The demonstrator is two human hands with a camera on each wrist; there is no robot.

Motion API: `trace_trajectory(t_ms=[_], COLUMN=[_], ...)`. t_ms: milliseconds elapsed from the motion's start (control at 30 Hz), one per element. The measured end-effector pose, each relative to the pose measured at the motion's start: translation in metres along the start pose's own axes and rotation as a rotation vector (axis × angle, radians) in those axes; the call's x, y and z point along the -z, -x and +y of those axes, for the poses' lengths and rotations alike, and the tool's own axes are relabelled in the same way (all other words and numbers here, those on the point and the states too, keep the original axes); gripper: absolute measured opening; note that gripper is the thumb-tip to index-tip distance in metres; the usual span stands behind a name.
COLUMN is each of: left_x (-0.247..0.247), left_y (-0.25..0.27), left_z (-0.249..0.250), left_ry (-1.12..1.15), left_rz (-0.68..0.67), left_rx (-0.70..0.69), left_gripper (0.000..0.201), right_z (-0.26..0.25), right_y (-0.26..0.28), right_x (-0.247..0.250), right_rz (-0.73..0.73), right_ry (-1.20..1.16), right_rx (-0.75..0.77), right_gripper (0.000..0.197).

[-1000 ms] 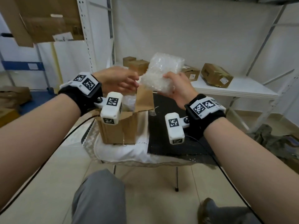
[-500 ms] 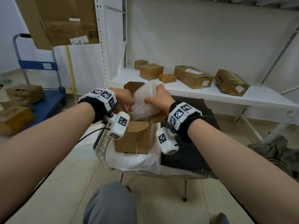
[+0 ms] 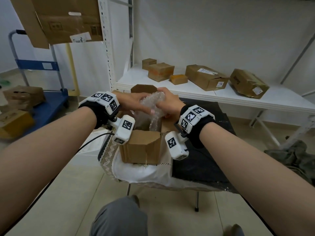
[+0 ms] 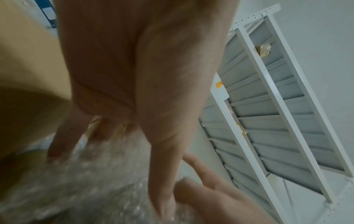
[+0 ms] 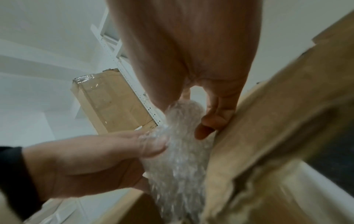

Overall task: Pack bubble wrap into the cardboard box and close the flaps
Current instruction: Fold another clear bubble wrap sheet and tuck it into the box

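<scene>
An open brown cardboard box (image 3: 141, 145) stands on a small table, its flaps up. A wad of clear bubble wrap (image 3: 154, 120) sticks halfway out of its top. My left hand (image 3: 144, 109) lies over the wrap from the left and holds it between fingers and thumb. My right hand (image 3: 162, 99) grips the top of the wad from the right, fingers curled over it. In the left wrist view the left hand (image 4: 111, 181) pushes down into the bubble wrap (image 4: 76, 189). In the right wrist view the right hand (image 5: 191, 115) pinches the bubble wrap (image 5: 180, 166) beside a box flap (image 5: 268, 136).
The box sits on a white cloth (image 3: 143, 172) beside a black mat (image 3: 201, 164). Behind is a low white shelf (image 3: 221, 97) with several cardboard boxes. A blue trolley (image 3: 42, 106) with boxes stands at the left. My knee (image 3: 119, 218) is below the table.
The bubble wrap came down from above and right of the box into its opening. My left hand moved onto the wad, and both hands now hold it low over the box.
</scene>
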State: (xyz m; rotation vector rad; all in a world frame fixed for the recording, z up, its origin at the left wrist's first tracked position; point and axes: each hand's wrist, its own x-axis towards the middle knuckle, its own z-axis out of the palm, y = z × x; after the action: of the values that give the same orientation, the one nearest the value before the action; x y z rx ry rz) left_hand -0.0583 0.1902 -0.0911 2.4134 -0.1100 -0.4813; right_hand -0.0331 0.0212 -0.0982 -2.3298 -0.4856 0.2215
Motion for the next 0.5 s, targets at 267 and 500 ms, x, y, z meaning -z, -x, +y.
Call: trace_trajectory(t_ms=[267,500], left_x=[0.014,0.006], left_y=[-0.015,-0.046], left_z=[-0.009,0.009], left_ry=[-0.134,0.01], left_rz=[0.482,0.363], left_rx=[0.195,0.295], left_gripper=[0.035,0.022], right_z=[-0.001,-0.009], right_y=[0.01,0.007], right_x=[0.006,0.006], right_rz=[-0.061,-0.075], right_ry=[0.005,0.037], right_rx=[0.009,-0.008], right_gripper=[0.069,0.071])
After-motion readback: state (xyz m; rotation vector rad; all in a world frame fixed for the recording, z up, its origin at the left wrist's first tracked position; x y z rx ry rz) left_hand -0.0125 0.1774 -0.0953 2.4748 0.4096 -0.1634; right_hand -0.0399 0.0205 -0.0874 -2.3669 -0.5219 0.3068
